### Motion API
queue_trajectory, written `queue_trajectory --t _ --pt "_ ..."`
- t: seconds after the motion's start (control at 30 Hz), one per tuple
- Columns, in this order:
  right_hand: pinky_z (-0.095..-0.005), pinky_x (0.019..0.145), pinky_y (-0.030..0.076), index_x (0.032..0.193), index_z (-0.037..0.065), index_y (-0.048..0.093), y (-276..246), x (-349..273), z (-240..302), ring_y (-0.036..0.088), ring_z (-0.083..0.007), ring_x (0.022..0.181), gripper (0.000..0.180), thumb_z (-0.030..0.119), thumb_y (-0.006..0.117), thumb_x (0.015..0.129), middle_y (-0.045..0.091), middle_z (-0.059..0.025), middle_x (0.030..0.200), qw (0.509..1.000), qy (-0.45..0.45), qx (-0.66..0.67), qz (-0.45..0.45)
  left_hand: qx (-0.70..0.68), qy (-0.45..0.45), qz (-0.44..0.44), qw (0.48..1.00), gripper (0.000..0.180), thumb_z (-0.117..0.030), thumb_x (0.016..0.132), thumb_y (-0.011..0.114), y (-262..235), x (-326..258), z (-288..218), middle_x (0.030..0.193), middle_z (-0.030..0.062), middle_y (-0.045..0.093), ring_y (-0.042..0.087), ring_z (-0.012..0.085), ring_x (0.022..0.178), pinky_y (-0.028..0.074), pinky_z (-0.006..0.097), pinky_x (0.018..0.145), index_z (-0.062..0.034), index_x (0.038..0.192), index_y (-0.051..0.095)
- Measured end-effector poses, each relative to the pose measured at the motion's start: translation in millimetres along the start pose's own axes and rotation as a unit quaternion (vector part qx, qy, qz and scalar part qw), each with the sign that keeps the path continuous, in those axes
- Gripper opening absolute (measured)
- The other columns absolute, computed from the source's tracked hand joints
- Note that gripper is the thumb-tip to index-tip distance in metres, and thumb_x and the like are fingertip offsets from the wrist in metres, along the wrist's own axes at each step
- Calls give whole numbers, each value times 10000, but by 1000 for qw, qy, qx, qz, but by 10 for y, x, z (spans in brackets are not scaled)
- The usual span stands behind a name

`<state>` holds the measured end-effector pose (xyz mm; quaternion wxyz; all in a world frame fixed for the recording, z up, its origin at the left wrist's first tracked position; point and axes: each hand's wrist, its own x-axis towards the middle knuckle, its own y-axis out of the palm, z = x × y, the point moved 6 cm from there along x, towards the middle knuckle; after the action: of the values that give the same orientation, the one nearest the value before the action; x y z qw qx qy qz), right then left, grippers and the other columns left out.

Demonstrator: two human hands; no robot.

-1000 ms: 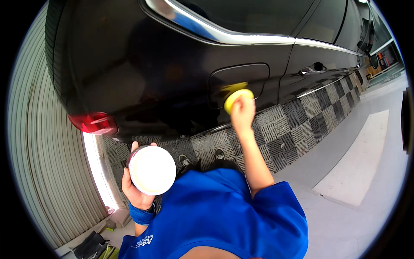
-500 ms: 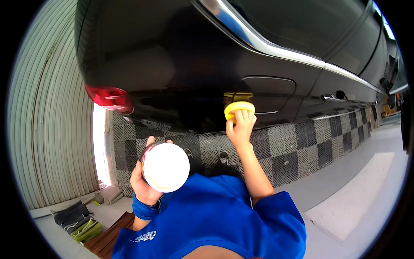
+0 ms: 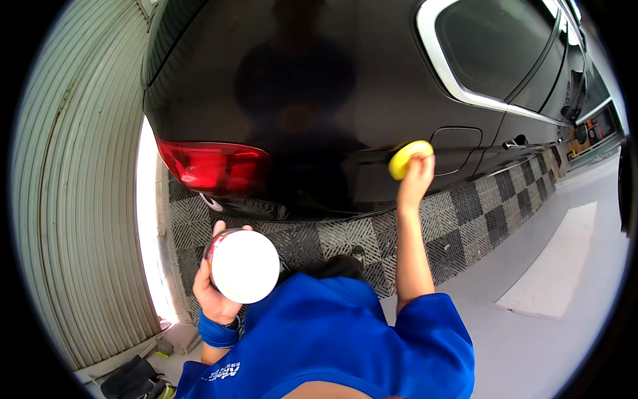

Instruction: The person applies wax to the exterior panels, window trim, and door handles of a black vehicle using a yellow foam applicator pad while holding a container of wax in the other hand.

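My right hand (image 3: pixel 416 183) grips a round yellow sponge pad (image 3: pixel 407 157) against the glossy dark side panel of a car (image 3: pixel 319 120), left of the fuel flap (image 3: pixel 458 147). Whether the pad's whole face touches the paint I cannot tell. Down at the left, my left hand (image 3: pixel 216 302) is wrapped round a round tub (image 3: pixel 244 267), its white top turned up toward me. A blue band circles that wrist. The red tail light (image 3: pixel 212 165) lies ahead of the tub, on the car's rear corner.
A ribbed metal shutter (image 3: pixel 93 186) rises on the left. Black and grey floor tiles (image 3: pixel 349 239) run along the car's lower edge. Dark folded cloth (image 3: pixel 129 380) lies at the lower left. A white rectangle (image 3: pixel 555 266) marks the floor at the right.
The view has shifted toward the car's rear, and the tail light now shows larger. My right hand has moved the sponge pad a little right in the picture. The left hand still holds the tub.
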<state>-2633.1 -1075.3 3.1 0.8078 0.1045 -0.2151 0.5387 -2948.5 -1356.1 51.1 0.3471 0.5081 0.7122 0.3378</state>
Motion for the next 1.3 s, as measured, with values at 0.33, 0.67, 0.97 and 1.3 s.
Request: queue_trajectory --t 0.33,0.67,0.97,1.3 --pt "-394 777 471 942 -12 571 514 -356 333 555 -244 805 71 8 515 902 592 -106 865 997 64 25 -16 0 -38 22 999 778 -453 984 515 -476 0 -661 1600 286 251 373 408 1440 369 546 1150 -142 1610 175" --pt "-343 694 452 860 -19 559 881 -679 585 528 -210 741 28 -32 536 850 560 -104 795 999 -5 -34 -8 -43 -14 13 999 794 -460 965 538 -707 -165 -731 1596 284 262 367 412 1443 357 553 1157 -154 1609 188" --pt "-438 763 401 839 112 622 1483 -916 1380 589 -282 887 86 49 639 784 621 -40 866 946 -206 -228 106 -30 -5 42 999 801 -466 963 535 -763 -192 -800 1599 278 260 358 417 1447 337 558 1168 -159 1611 179" --pt "-426 754 379 827 131 631 1617 -1181 1358 568 -283 881 95 72 675 766 581 -39 868 924 -282 -235 112 -26 7 5 1000 808 -511 948 537 -972 -260 -898 1607 256 250 313 498 1442 353 611 1142 -209 1610 185"
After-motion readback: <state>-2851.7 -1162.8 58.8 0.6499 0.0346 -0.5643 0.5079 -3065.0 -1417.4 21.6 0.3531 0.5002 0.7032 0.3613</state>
